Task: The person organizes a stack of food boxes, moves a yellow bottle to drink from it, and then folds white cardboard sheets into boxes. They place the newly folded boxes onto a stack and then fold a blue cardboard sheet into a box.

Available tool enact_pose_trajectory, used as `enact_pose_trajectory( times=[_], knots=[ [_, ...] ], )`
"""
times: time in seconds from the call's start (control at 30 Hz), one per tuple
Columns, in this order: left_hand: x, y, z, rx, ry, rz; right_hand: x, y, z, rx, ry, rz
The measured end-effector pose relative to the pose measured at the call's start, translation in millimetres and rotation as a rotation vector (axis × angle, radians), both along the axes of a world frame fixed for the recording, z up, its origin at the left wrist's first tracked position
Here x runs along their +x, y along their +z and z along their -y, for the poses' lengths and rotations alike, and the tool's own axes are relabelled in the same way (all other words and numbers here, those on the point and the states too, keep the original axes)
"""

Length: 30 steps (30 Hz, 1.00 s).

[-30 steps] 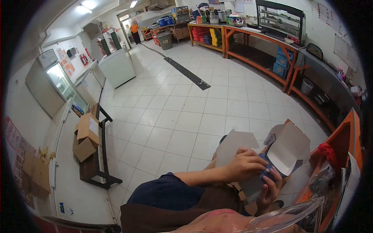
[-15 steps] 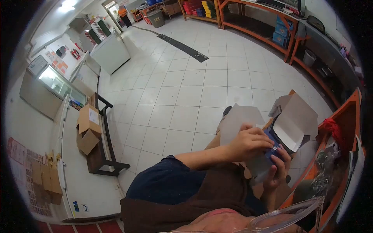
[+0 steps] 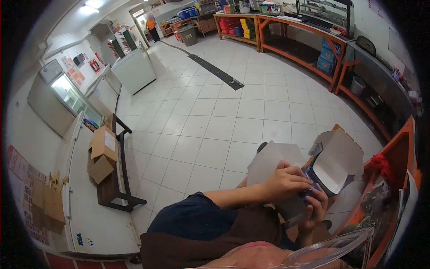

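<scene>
My left hand (image 3: pixel 285 181) reaches in from the left with its fingers bent over a small blue-purple packet (image 3: pixel 312 183). Against the packet's lower right side, my right hand (image 3: pixel 316 207) has its fingers curled around it. The fingertips of both hands nearly meet, and they hide much of the packet. Beneath and behind my left hand are pale grey flaps (image 3: pixel 274 159), partly covered by the hand. Just right of the hands stands an open box (image 3: pixel 335 167) with a white inside and a raised lid.
Red cloth (image 3: pixel 381 165) and clear plastic lie by the orange wooden frame (image 3: pixel 405 143) at right. At left, an open cardboard carton (image 3: pixel 104 145) sits on a dark bench (image 3: pixel 127 179). Orange-framed shelves (image 3: pixel 298 49) line the back. A person (image 3: pixel 152 28) stands far off.
The view has tilted up, so the room appears lower. My fingers have shifted closer together around the packet, which shows less than before.
</scene>
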<state>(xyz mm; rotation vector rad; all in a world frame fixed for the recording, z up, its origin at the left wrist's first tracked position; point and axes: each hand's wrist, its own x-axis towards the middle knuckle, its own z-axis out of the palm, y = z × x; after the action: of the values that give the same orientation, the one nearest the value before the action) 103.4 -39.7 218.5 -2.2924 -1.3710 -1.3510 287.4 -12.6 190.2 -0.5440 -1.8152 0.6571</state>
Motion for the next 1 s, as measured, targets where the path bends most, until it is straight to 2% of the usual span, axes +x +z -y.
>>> enact_pose_trajectory(
  times=[0.07, 0.2, 0.7, 0.9, 1.0],
  knots=[
    [-5, 5, -2, -0.009, -0.086, 0.014, 0, 0, -3, -0.031, 0.000, -0.092],
    [-12, 2, -1, -0.114, -0.199, -0.003, 4, -1, -6, -0.032, -0.040, -0.094],
    [6, -5, 6, -0.048, 0.014, -0.054, -1, -3, 1, -0.014, -0.073, -0.063],
    [1, -15, -5, -0.013, -0.125, 0.028, 4, -3, -2, -0.032, -0.106, -0.046],
    [-5, -2, 1, -0.076, -0.118, -0.085, 5, 7, -6, -0.030, -0.095, -0.070]
  ],
)
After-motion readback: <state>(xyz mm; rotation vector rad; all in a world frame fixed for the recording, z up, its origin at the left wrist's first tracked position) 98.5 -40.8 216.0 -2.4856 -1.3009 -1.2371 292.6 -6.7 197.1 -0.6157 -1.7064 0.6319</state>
